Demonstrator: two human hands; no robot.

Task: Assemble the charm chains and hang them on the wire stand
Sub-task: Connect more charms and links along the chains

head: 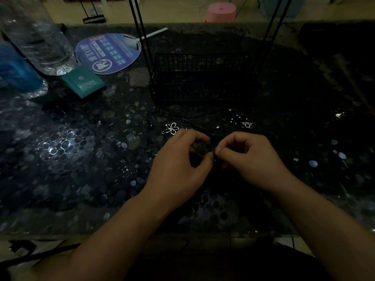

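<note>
Both hands, left (pixel 178 159) and right (pixel 249 157), pinch one thin black cord (pixel 212 152) between fingertips, probably to thread it (too dark to confirm). Flower charm (pixel 171 128) and camera charm (pixel 247 124) lie just beyond; wire stand (pixel 203 78) behind them.

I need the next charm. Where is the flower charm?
The flower charm lies on the table just beyond the left hand, in front of the wire basket.
</note>
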